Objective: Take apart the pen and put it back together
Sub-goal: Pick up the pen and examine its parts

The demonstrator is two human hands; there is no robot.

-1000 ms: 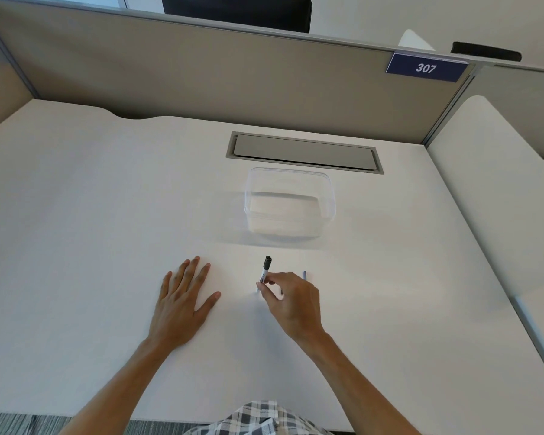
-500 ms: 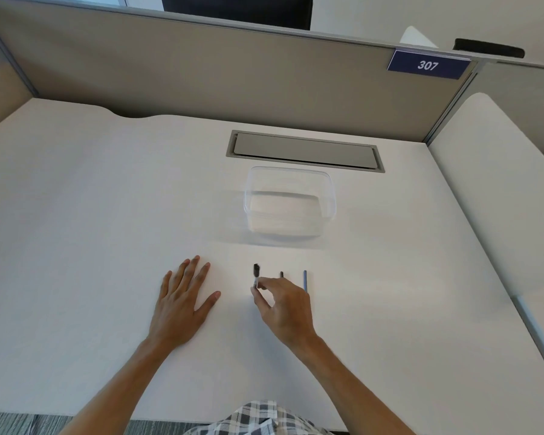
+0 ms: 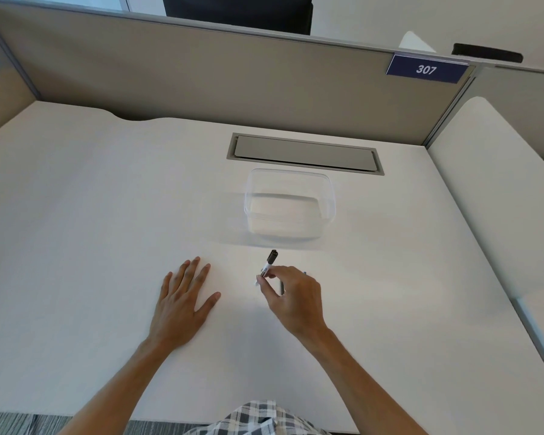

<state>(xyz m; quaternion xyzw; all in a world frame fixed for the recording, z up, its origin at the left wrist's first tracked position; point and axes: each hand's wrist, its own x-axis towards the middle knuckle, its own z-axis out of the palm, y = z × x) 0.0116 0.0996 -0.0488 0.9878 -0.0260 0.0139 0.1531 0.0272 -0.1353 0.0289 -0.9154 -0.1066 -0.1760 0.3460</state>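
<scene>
My right hand (image 3: 291, 296) pinches a pen barrel (image 3: 269, 263) between thumb and fingers; the barrel is clear with a black end that points away from me, tilted up off the desk. A thin dark pen part (image 3: 282, 287) lies on the white desk just under my fingers. A small bluish piece (image 3: 305, 273) peeks out behind my knuckles, mostly hidden. My left hand (image 3: 182, 301) lies flat on the desk with its fingers spread, a short way left of the pen, holding nothing.
A clear plastic container (image 3: 289, 207) stands on the desk just beyond the pen. Behind it is a grey cable flap (image 3: 305, 153) and the beige partition wall (image 3: 201, 80). The desk's right edge (image 3: 484, 246) meets a neighbouring desk.
My right hand had the barrel low at the desk half a second ago; now the barrel is raised again, black end up and away. The left hand has not moved.
</scene>
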